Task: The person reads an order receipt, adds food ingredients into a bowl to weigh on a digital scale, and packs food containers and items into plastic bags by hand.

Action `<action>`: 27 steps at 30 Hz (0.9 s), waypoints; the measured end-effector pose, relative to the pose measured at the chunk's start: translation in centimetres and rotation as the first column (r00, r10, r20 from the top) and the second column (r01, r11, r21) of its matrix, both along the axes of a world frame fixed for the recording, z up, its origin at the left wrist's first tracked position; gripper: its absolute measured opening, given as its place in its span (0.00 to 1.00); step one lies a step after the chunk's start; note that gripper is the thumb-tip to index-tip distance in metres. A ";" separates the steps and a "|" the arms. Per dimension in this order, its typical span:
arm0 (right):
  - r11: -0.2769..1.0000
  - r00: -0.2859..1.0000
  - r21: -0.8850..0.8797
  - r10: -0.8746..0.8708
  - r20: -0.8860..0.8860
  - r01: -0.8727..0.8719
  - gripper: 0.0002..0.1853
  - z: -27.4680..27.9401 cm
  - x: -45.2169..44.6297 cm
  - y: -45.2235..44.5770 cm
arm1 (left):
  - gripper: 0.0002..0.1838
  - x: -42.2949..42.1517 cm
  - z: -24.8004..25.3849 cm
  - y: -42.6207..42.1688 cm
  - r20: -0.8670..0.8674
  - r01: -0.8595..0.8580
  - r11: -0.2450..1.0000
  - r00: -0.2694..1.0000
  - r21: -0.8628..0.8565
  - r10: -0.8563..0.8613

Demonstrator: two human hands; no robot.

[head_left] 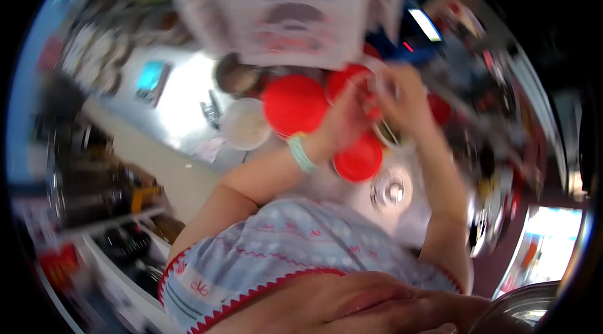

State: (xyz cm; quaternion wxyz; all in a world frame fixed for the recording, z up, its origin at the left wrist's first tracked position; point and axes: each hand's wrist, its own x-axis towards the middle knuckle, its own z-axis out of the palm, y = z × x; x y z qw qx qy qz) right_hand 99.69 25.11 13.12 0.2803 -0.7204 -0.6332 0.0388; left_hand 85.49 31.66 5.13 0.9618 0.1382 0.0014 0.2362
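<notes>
My left hand (347, 119), with a pale green band (301, 153) at its wrist, reaches over a steel work surface. Close beside it is my right hand (407, 98), fingers curled in toward the left one. Motion blurs both, and whatever lies between the fingers is too smeared to name. Below and around them are round red lids or tubs: a large one (294, 106) left of the hands, a smaller one (358, 158) nearer my body, and another (342, 80) partly behind my left hand. White printed bags (292, 17) hang just beyond.
A white round container (245, 124) and a dark metal pot (237, 76) stand to the left. A round metal lid (391, 189) is near my right forearm. Farther left are a device with a blue screen (152, 80) and stacked pale items (94, 54). A lit screen (425, 24) shows at upper right.
</notes>
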 end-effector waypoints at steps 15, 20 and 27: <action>0.971 0.917 0.104 -0.165 -0.364 0.216 0.11 -8.6 -14.1 -1.8 | 0.22 -30.1 -7.0 6.2 -0.540 -0.085 0.994 0.841 -0.063 0.038; 0.673 0.761 0.413 -0.362 -0.538 0.613 0.13 -6.3 -15.5 2.3 | 0.17 -47.3 -9.6 12.7 -0.524 -0.145 0.986 0.847 -0.076 0.084; 0.806 0.795 0.413 -0.114 -0.596 0.425 0.09 -6.2 -31.1 14.0 | 0.07 -62.9 -8.7 19.6 -0.493 -0.318 0.946 0.834 -0.065 0.247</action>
